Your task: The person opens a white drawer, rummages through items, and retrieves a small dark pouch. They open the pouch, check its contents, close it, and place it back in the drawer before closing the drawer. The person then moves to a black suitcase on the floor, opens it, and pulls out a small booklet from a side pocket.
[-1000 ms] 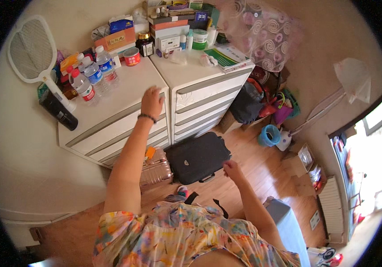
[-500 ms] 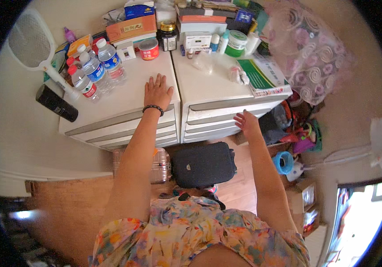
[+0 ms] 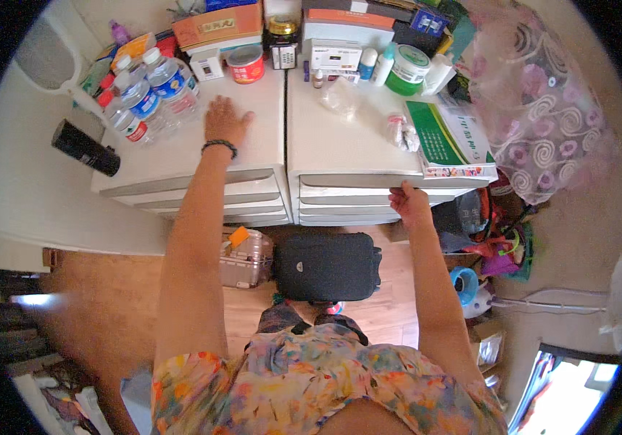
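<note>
My left hand point(image 3: 226, 122) lies over the top of the left white drawer cabinet point(image 3: 260, 138), palm down with its fingers spread and holding nothing. A dark bead bracelet point(image 3: 220, 147) circles that wrist. To its left stand several clear plastic water bottles point(image 3: 141, 101), and just beyond it a red-and-white can point(image 3: 245, 65). My right hand point(image 3: 411, 204) is at the front of the right white drawer cabinet point(image 3: 325, 148). Its fingers are curled against the grey drawer handle point(image 3: 354, 180) along the top drawer. The fingertips are partly hidden there.
Boxes, small bottles and a green-lidded jar point(image 3: 407, 70) line the back. A green-and-white booklet point(image 3: 450, 138) lies near the right front corner. A black cylinder point(image 3: 85, 148) lies at the left. Below are a black suitcase point(image 3: 328, 267) and a metallic suitcase point(image 3: 248, 257).
My left hand has shifted left across the cabinet top, closer to the bottles. My right hand's fingers have curled in at the drawer front. The view has moved slightly.
</note>
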{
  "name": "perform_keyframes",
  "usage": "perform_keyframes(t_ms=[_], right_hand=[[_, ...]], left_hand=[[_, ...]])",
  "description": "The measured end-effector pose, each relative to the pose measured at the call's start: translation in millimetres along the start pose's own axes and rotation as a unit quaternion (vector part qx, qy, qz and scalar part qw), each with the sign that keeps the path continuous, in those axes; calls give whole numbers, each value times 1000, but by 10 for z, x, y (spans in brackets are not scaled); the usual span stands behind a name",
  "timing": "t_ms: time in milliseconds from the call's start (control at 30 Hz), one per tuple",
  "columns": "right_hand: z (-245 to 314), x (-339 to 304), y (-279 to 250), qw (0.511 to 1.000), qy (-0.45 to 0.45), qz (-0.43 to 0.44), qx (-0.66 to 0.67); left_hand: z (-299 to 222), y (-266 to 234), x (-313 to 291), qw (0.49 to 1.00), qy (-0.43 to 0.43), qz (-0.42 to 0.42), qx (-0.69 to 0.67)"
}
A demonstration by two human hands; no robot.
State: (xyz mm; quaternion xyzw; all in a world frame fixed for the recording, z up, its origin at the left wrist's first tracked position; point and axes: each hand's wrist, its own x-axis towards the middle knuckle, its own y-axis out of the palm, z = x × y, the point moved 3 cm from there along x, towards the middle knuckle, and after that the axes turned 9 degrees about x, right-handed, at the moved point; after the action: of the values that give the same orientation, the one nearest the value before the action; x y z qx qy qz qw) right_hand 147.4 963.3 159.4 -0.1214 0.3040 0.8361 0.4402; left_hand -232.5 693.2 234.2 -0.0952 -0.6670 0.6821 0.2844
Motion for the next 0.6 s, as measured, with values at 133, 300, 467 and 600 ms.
perform_keyframes(t_ms=[133,300,467,600], right_hand=[[36,-14,41,999,-19,-9,-29],[6,-71,15,1000,-28,0,-9],[-15,-84,-4,998,-40,-30,34],[13,74,-76,996,-51,-51,62]], left_hand=[[42,138,104,997,-69,16,15],[-316,-21,-258,996,84,13,-9],[-489,-313,-806,983,170,21,-67],[-670,-426,-751,966,220,8,-137]])
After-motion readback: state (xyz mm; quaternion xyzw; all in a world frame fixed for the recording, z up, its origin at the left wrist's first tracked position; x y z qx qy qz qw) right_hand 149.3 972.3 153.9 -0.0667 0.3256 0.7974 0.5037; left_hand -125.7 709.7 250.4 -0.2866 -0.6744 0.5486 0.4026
